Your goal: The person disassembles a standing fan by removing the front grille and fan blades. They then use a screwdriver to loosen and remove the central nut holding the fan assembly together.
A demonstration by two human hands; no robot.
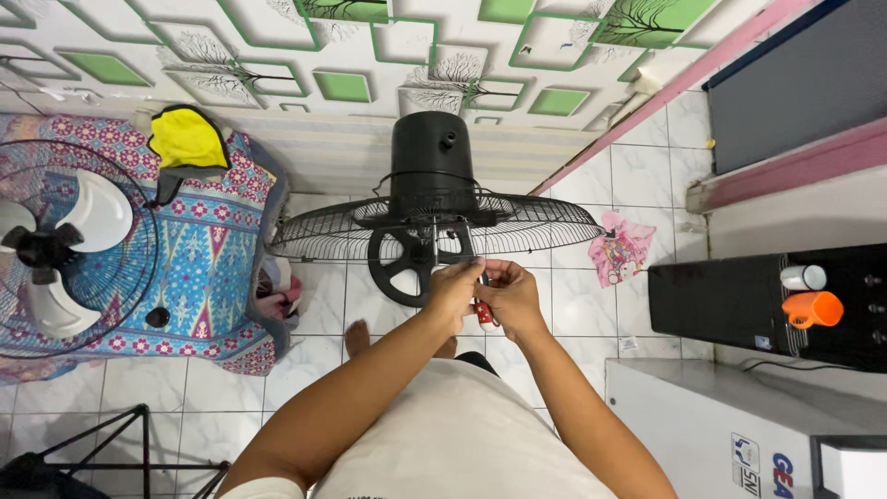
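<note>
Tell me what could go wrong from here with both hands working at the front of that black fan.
1. Both hands, left hand and right hand, crowd the red-handled tool at the fan shaft; a slip could jab a finger.
2. The rear grille wires sit right beside the knuckles and could scrape them.
3. A bare foot stands directly below; anything dropped would likely land on it or skid across the tiled floor.

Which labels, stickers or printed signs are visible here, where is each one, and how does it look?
Printed logo: front of the white appliance, bottom right; blue and red marks.
Small sticker: low on the black appliance at right; pale square.
Small tag: floor tile beside it; white.
</note>
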